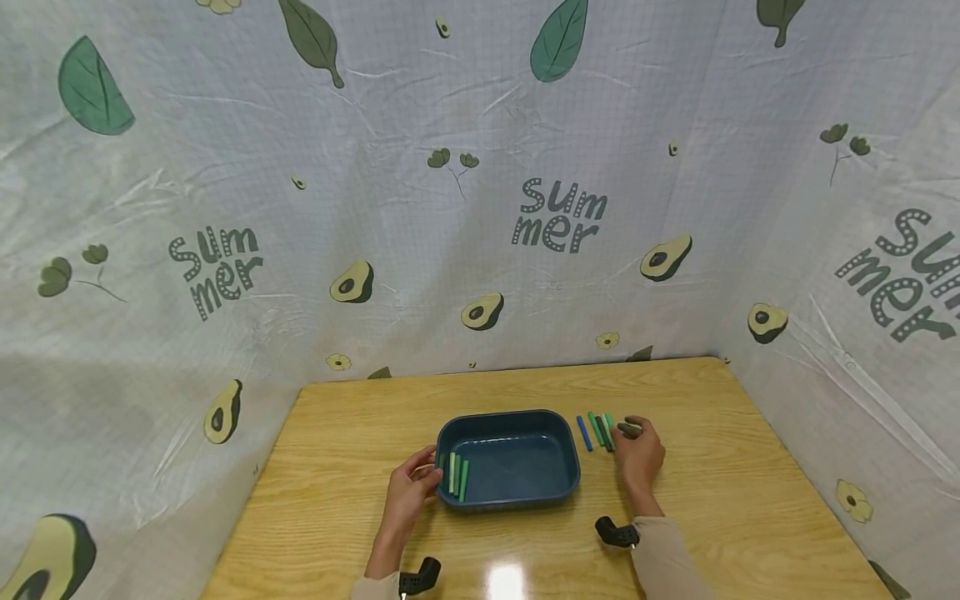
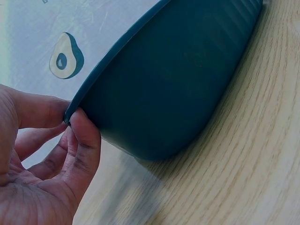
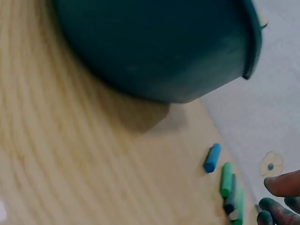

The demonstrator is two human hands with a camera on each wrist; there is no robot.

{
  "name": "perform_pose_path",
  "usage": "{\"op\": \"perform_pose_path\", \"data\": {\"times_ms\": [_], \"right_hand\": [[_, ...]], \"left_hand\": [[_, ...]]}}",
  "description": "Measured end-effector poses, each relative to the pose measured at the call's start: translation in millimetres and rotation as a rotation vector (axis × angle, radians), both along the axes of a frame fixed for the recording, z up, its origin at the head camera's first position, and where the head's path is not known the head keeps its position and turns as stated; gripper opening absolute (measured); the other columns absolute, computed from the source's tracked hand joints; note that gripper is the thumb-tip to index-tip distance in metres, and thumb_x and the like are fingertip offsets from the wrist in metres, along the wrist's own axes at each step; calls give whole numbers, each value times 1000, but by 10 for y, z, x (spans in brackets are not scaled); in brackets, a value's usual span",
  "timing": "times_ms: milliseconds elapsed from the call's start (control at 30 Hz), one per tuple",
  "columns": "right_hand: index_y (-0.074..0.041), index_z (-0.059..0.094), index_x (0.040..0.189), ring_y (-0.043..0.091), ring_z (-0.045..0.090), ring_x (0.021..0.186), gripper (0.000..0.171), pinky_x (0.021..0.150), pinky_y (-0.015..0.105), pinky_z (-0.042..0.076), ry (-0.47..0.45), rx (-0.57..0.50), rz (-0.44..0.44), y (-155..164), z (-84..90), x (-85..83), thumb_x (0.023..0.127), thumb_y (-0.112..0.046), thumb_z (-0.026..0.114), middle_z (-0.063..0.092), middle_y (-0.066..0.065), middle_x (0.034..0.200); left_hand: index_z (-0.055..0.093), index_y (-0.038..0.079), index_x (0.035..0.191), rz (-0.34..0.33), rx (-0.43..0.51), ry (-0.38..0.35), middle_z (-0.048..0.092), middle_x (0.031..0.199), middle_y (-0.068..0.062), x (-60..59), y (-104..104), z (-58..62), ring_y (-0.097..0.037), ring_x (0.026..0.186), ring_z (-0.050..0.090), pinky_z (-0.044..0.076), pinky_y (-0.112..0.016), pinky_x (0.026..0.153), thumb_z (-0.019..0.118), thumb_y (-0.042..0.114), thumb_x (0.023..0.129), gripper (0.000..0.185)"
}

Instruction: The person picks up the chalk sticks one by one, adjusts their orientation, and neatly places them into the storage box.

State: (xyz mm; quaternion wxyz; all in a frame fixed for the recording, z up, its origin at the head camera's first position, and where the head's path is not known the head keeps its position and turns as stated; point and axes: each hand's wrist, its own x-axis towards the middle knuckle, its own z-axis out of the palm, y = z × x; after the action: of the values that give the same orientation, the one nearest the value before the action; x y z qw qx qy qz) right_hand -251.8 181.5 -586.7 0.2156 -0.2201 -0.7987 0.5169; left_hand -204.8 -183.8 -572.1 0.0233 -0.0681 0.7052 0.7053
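My left hand pinches the left rim of a dark teal basin between thumb and fingers. Three green and pale green pastel sticks lie inside at its left end. To the right of the basin, my right hand is over a row of sticks on the table, its thumb close to a light green stick. Dark green smudges mark its fingertips, which are spread apart, and I make out no stick between them. Beside it in the row are a green stick and a dark one.
A blue stick lies at the row's left end, nearest the basin. The wooden table meets a patterned sheet at its back and sides. Each wrist carries a black camera mount.
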Motion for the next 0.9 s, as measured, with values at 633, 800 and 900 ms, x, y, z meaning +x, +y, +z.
{"op": "perform_pose_path", "data": {"times_ms": [633,800,900], "right_hand": [[0,64,118,41,66,97,32,80,52,48,-54,53,-64,-59,-214,-120,89,-12,69,70,25,109],[1,66,113,40,65,93,27,79,51,47,-35,72,-95,-105,-236,-157,89,-11,68,71,24,107],[0,65,113,41,62,95,28,88,53,40,-46,92,-106,-132,-239,-173,88,-12,68,70,23,107]], "left_hand": [[53,0,138,12,-26,3,54,123,-23,-13,-2,-22,-9,88,59,54,-25,66,61,-3,92,47],[53,0,138,16,-30,7,54,122,-23,-21,0,-26,-9,88,59,54,-26,67,61,-2,92,47],[53,1,138,16,-28,4,54,123,-23,-20,9,-20,-8,88,59,54,-26,67,61,-1,92,47]]}}
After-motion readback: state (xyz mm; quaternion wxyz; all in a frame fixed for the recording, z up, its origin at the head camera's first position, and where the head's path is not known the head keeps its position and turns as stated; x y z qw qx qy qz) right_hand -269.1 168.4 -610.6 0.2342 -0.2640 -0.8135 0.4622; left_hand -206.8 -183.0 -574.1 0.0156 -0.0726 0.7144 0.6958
